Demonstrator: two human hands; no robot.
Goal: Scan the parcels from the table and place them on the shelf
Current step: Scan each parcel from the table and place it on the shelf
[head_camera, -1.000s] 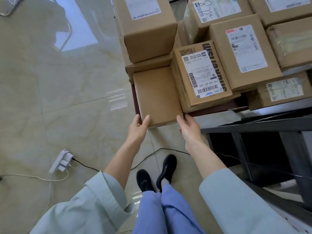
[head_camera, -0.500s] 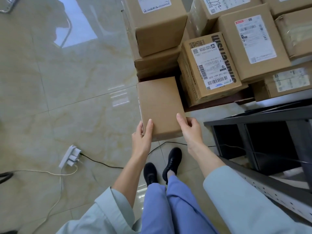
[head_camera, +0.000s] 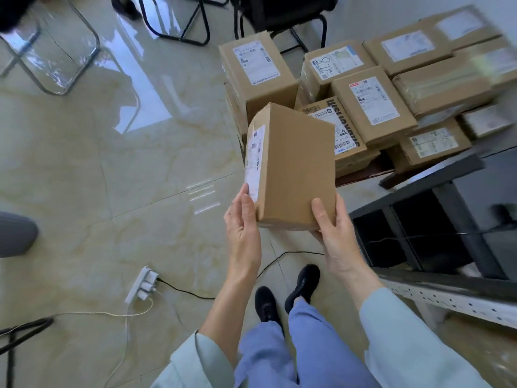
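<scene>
I hold a plain brown cardboard parcel (head_camera: 296,166) in the air in front of me, tilted so its white label faces left. My left hand (head_camera: 242,219) grips its lower left edge beside the label. My right hand (head_camera: 333,228) holds the lower right corner, thumb on the top face and fingers underneath. Behind the parcel, several more labelled brown parcels (head_camera: 375,105) are stacked on a low dark table (head_camera: 363,176). A dark metal shelf frame (head_camera: 436,189) stands at the right.
A white power strip (head_camera: 141,284) with cables lies on the glossy tiled floor at lower left. Chair legs (head_camera: 179,26) and a metal frame (head_camera: 56,60) stand at the top. A perforated white shelf rail (head_camera: 453,301) runs at lower right. My shoes (head_camera: 285,295) are below.
The parcel has been pulled off the table edge and lifted toward me, turned so its label side shows. Both hands went from resting at its near edge to holding it.
</scene>
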